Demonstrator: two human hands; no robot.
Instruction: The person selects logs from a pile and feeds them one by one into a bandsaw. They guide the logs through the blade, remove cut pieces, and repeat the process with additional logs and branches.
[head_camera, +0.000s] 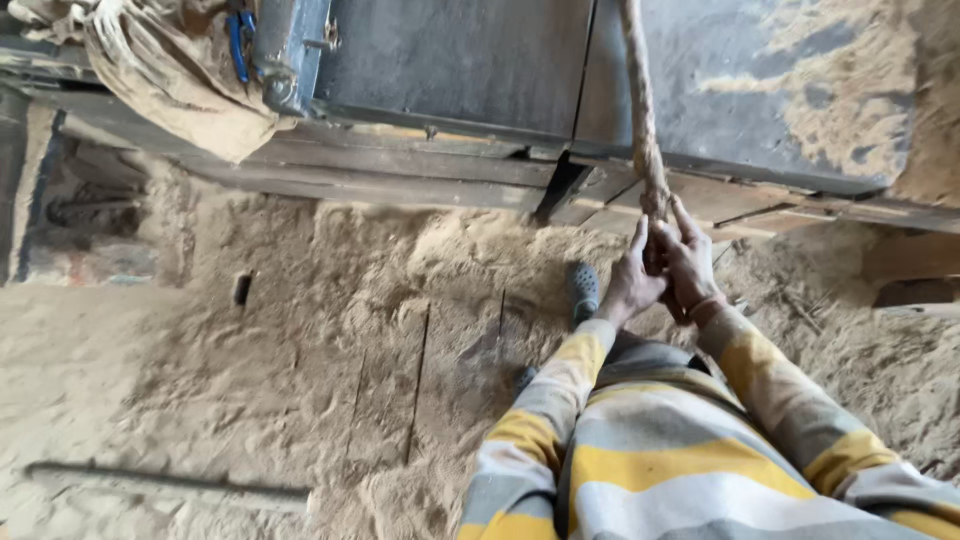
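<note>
- We see a thick, twisted, dust-coloured fibre rope hanging down from above the frame, in front of a dark grey metal machine panel, and ending just above the sawdust-covered floor.
- Both our hands meet at the rope's lower end: our left hand and our right hand are pressed close together around it, right at the level of the worn wooden beams under the panel.
- We judge the rope to be coarse and rough rather than slippery, flexible along its length yet firm under a squeeze; it looks taut above our hands, so it seems to carry some load.
- The knotty bottom end, where it thickens, looks to us the best place to take hold, since the hands cannot slide off it.
- The fingers of our left hand are partly stretched, laid up along the rope, not fully curled; those of our right hand wrap narrowly about it, so both hands are closed on the rope and hold nothing else.
- Our sleeves are striped yellow, grey and white.
- A dark grey rubber shoe stands in the sawdust just beside our left hand.
- A sand-coloured crumpled cloth sack hangs at the upper left, well apart from the rope.
</note>
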